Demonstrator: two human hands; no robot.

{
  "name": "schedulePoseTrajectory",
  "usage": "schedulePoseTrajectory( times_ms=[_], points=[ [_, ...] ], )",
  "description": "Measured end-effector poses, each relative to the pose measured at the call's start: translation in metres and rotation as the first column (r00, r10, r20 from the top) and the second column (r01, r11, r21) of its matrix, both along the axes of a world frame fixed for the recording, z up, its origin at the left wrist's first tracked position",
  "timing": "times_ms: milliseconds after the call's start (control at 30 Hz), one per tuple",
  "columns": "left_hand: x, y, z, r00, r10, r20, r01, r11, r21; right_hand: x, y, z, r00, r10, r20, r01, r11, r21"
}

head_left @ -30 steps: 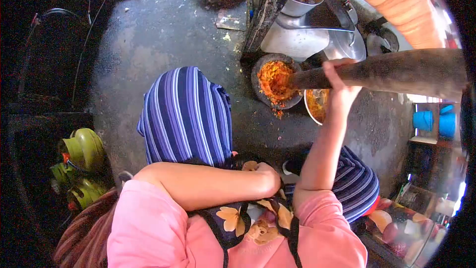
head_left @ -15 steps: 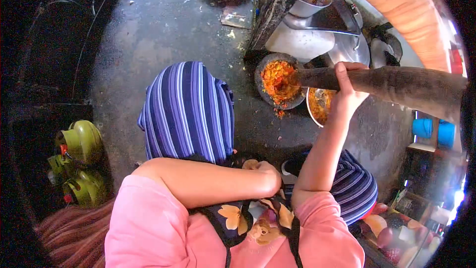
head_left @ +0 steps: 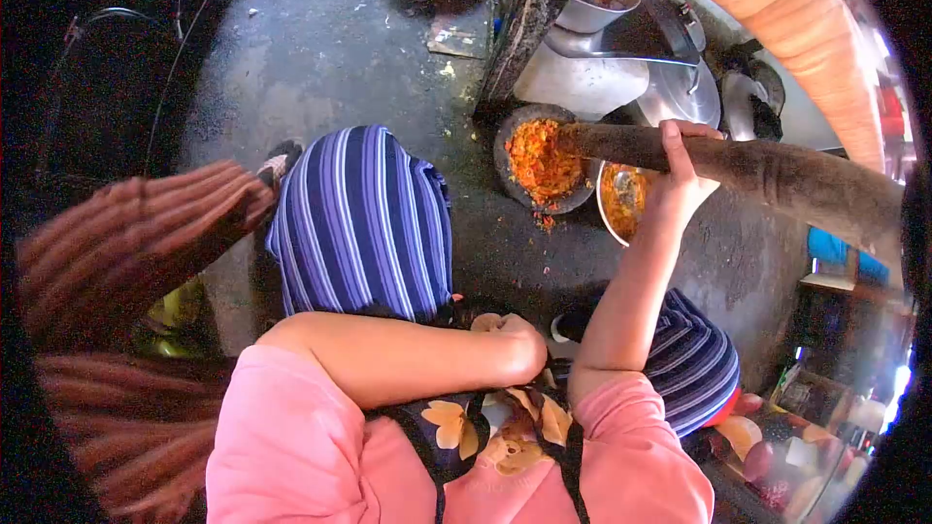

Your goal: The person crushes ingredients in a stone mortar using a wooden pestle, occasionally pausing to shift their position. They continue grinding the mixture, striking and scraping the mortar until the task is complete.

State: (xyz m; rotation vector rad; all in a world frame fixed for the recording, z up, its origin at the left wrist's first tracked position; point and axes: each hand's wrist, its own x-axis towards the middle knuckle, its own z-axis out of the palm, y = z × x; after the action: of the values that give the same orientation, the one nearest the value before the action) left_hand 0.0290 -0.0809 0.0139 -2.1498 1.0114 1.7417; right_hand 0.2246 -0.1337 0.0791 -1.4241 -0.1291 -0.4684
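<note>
Right arm: extended forward from a pink sleeve (head_left: 636, 417), slightly bent at the elbow, with the forearm rising to the far right of the lap. The right hand (head_left: 687, 175) is closed about the shaft of a thick wooden pestle (head_left: 777, 171), thumb along the near face, fingers passing over the far side, back of the hand turned toward the wearer. The pestle slants across the scene, its narrower end at the left inside a dark stone mortar (head_left: 581, 194), its broad end at the far right.

The mortar stands on the dark floor (head_left: 301, 68), ahead of the wearer and left of the right hand; within it lies a coarse orange-red mash (head_left: 539, 160), some crumbs of which are scattered at the near edge. A pale-rimmed bowl (head_left: 608, 223) of orange-yellow mixture sits just beside the mortar, to its right, near the right wrist.

Left arm: folded across the body, forearm running left to right above the floral apron (head_left: 451, 424). The left hand (head_left: 522, 340) rests bent inward near the right elbow, beside blue striped cloth (head_left: 364, 223); its fingers are hidden, so its closure cannot be told.
</note>
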Motion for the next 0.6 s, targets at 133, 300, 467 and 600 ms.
schedulePoseTrajectory(
  times_ms=[133, 300, 467, 600],
  points=[
    [-0.001, -0.009, -0.013, 0.999, 0.011, 0.047, -0.01, 0.999, -0.031, 0.013, 0.004, -0.104, 0.971, -0.215, -0.102, 0.181, 0.945, -0.271],
    [-0.016, -0.005, -0.016, 0.994, 0.082, 0.076, -0.066, 0.98, -0.189, 0.001, 0.002, -0.131, 0.967, -0.174, -0.184, 0.206, 0.963, 0.172],
    [0.007, 0.014, 0.026, 0.999, 0.024, 0.023, -0.02, 0.985, -0.173, 0.009, -0.017, -0.007, 1.0, 0.0, -0.002, 0.001, 0.991, 0.133],
    [0.007, 0.007, 0.019, 0.998, 0.056, 0.03, -0.053, 0.993, -0.11, 0.017, -0.015, -0.067, 0.977, -0.196, -0.089, 0.184, 0.975, -0.125]
  ],
)
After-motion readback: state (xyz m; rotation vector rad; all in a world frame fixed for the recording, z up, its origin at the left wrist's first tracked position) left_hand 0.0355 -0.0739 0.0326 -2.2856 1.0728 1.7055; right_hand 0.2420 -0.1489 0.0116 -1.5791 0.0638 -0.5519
